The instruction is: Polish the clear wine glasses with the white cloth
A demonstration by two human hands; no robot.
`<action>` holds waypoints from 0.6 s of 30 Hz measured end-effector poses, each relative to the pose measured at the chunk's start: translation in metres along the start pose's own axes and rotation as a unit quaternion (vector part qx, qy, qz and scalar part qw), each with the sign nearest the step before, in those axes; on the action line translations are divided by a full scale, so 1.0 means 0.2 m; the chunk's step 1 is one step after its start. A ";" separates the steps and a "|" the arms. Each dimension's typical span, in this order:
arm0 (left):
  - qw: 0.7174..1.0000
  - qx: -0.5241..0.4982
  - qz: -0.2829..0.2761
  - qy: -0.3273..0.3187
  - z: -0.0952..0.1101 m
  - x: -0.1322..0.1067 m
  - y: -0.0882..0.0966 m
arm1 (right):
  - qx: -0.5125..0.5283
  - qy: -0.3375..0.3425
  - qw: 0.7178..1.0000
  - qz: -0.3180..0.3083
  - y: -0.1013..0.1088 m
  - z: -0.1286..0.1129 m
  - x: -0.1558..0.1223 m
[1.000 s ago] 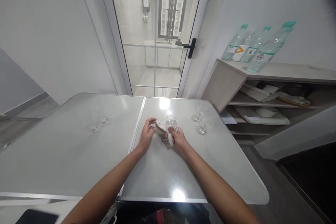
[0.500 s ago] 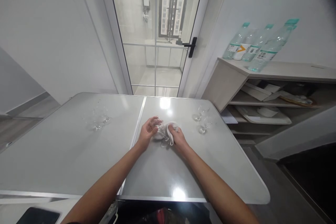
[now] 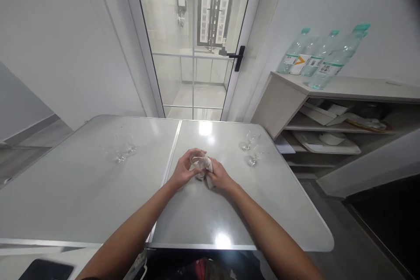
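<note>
Around the bowl of a clear stemmed glass (image 3: 198,161) my left hand (image 3: 186,168) is closed, fingers on the far side and thumb on the near side. My right hand (image 3: 220,175) grips a white cloth (image 3: 210,180) and presses it against the right side of that glass. The glass is over the right half of the table, its foot toward me. Part of the cloth is hidden behind my right fingers. To the right stand two more stemmed glasses (image 3: 252,161), and on the left half of the table are other clear glasses (image 3: 120,157).
A pale table (image 3: 131,201) with a seam spans the front. Behind it is a glass door (image 3: 193,55) with a black handle. At right, a shelf unit (image 3: 354,85) carries several plastic bottles (image 3: 328,68). A dark phone-like object (image 3: 47,270) lies at bottom left.
The glass has turned more upright between my hands. My left fingers have closed further round its bowl, and the cloth in my right hand has shifted left against it.
</note>
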State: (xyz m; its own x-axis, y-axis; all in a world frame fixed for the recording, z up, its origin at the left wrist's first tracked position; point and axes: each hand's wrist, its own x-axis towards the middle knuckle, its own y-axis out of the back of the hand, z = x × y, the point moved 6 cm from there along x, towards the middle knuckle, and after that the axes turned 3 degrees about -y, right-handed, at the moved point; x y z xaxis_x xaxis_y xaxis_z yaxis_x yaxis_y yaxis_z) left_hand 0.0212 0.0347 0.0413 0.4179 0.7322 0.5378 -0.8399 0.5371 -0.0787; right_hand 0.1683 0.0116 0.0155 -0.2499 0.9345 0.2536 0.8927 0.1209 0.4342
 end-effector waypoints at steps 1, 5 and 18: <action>1.000 -0.014 0.003 0.001 0.00 0.00 0.01 | 0.033 -0.011 0.999 -0.004 -0.01 0.02 0.00; 0.999 -0.026 0.041 -0.008 0.00 0.01 0.07 | 0.269 -0.095 0.952 0.109 0.03 0.13 0.02; 0.986 0.105 0.040 -0.121 0.01 -0.04 0.02 | 0.478 -0.153 0.859 0.105 0.09 0.07 0.02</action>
State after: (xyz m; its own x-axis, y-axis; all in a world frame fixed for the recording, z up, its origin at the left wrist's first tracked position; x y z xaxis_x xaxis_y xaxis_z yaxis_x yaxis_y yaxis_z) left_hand 0.0141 0.0296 0.0393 0.2731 0.6345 0.7231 -0.9307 0.3643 0.0319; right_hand 0.1891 0.0227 0.0122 -0.0652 0.9959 -0.0634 0.8426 0.0209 -0.5381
